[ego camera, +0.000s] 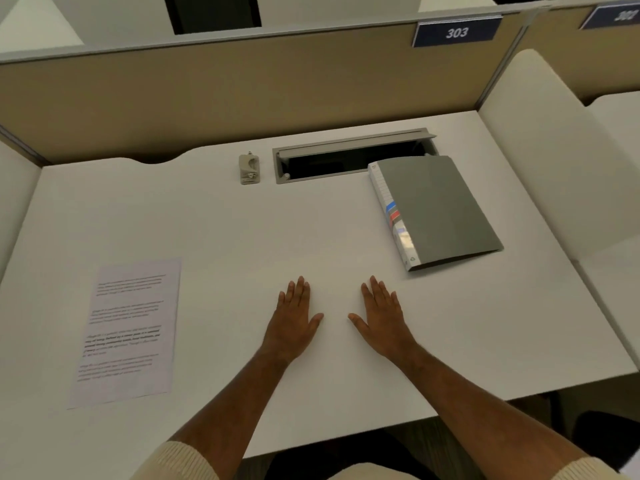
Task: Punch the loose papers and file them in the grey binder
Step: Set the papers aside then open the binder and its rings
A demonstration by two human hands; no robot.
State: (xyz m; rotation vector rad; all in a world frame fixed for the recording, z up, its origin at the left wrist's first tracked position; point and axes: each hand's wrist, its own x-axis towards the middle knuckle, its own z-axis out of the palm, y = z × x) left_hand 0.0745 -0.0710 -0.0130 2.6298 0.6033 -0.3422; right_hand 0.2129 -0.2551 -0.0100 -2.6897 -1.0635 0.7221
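Papers [126, 332]: flat near front-left counter [242, 237] corner, unpunched. Punch [249, 168]: back edge, untouched. Grey binder [438, 211]: shut, back-right. Left hand [294, 322], right hand [382, 320]: fingers spread flat, holding nothing. All steps outstanding.

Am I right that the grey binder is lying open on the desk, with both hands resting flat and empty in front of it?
Not quite: the head view shows the grey binder lying closed on the desk. Both the left hand and right hand do rest flat and empty.
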